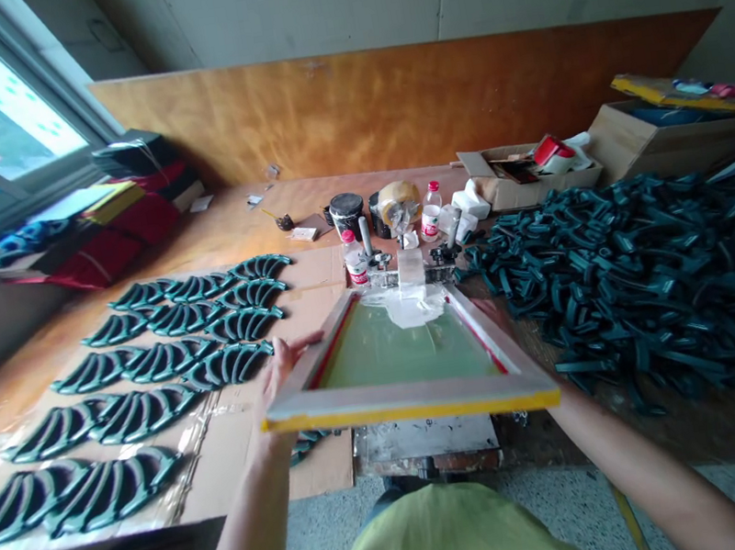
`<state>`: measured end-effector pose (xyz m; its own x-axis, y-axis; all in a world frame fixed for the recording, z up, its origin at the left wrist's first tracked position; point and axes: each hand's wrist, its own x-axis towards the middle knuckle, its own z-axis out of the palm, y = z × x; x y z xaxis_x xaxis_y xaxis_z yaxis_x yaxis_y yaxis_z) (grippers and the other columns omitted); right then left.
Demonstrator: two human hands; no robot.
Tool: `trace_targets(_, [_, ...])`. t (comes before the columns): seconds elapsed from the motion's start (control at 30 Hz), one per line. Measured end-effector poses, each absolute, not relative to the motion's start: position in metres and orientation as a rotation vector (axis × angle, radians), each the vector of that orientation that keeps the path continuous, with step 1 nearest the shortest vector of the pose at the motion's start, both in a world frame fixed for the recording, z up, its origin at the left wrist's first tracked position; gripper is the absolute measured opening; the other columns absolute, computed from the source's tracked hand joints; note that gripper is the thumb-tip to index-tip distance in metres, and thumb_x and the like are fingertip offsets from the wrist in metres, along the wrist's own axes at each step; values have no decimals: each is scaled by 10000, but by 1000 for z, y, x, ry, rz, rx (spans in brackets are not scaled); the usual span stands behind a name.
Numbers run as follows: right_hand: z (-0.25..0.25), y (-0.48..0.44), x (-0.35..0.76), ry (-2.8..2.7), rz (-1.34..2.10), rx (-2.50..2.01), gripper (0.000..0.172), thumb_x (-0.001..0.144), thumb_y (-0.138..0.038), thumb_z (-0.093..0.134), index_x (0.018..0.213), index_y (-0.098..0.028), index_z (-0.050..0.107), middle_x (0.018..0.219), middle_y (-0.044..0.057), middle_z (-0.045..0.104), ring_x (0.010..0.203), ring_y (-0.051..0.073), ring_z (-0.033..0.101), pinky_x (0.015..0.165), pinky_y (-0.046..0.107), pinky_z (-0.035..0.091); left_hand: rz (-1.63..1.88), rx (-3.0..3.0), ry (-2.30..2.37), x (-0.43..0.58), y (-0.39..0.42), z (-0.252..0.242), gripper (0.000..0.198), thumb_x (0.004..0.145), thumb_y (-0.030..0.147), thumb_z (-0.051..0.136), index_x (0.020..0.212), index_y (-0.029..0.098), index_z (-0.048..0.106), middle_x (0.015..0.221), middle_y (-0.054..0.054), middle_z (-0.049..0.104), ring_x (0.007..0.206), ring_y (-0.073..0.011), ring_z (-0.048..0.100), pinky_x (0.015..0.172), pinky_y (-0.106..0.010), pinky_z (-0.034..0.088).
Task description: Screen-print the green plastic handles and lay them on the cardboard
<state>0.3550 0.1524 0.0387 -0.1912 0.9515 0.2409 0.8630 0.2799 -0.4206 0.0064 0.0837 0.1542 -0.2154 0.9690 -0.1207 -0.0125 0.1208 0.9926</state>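
A metal screen frame (414, 389) with a greenish mesh is raised at a tilt in front of me, its near edge yellow. White paste (418, 306) lies at the mesh's far end, below a clamp (410, 270). My left hand (284, 364) is at the frame's left side, partly behind it, with some fingers showing over the edge. On the right, my right hand (496, 315) is mostly hidden behind the frame's side, and its fingers cannot be made out. Under the frame is a metal plate (428, 439).
Rows of green fan-shaped parts (145, 412) lie on cardboard (238, 426) at the left. A large pile of dark green parts (653, 276) covers the right side. Behind the clamp stand a black tub (347, 211), bottles (429, 219) and open cardboard boxes (535, 190).
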Motion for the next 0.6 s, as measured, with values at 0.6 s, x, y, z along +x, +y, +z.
trace_targets(0.6, [63, 176, 298, -2701, 226, -1297, 158, 799, -49, 555, 852, -166, 647, 878, 91, 674, 886, 225, 600, 741, 303, 452, 842, 875, 1569, -4, 46, 9, 858, 730, 657, 637, 1438, 209, 452, 685, 38, 599, 505, -102, 453, 457, -214, 293])
